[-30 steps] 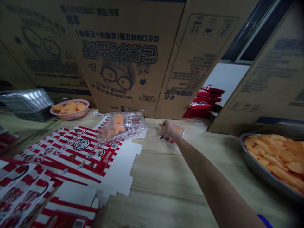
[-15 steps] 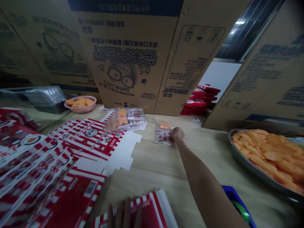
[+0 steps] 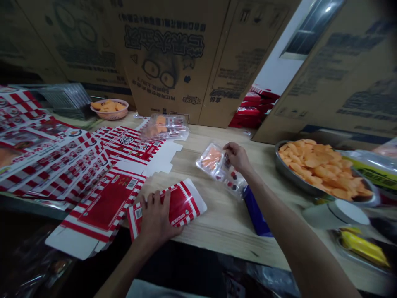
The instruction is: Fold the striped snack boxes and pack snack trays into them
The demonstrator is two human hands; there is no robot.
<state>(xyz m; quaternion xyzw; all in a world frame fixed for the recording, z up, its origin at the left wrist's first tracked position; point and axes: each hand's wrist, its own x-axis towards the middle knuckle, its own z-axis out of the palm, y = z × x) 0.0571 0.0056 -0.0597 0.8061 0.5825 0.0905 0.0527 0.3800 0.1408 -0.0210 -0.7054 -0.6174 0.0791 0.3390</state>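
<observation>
My left hand (image 3: 158, 217) grips a red-and-white striped carton (image 3: 181, 203) at the table's front edge, fingers across its top and thumb along the near side. The carton's white end points right. Further back, my right hand (image 3: 238, 159) is closed on a clear plastic blister pack (image 3: 212, 159) with orange pieces in its left compartment and small dark and red items at its right. The pack lies tilted just over or on the tabletop; I cannot tell which. Behind it, more clear packs (image 3: 166, 126) rest on flat striped cartons (image 3: 124, 140).
Stacked striped cartons (image 3: 62, 165) cover the left side. A pink basket (image 3: 113, 112) of orange pieces stands at the back. Large cardboard boxes (image 3: 173, 82) wall the rear. At right are a metal bowl (image 3: 283, 171) of orange pieces, a blue container (image 3: 256, 213) and a white-lidded tub (image 3: 338, 217).
My right hand has drawn the blister pack nearer and tilted it. My left hand and the carton now show more fully, as the view has tipped down.
</observation>
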